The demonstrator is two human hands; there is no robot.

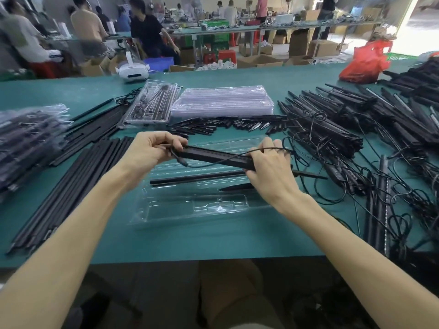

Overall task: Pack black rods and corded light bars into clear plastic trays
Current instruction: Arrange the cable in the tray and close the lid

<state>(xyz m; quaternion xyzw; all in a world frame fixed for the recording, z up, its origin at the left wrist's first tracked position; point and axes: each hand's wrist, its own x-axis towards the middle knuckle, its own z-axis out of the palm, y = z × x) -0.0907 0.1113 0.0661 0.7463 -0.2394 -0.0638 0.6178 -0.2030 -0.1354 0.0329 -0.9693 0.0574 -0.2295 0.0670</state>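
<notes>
A corded black light bar (215, 156) is held level above a clear plastic tray (190, 207) on the green table. My left hand (152, 150) grips the bar's left end. My right hand (268, 167) grips its right end, and the thin cord loops over those fingers. In the tray lie a black rod (197, 180) and a black pointed spike (235, 187), partly hidden by my right hand.
Long black rods (71, 186) lie in a row at the left, next to bagged packs (28, 138). A filled tray (149, 105) and a stack of empty trays (221, 103) sit behind. Small spikes (213, 125) and tangled corded light bars (356, 138) spread to the right. People work at far benches.
</notes>
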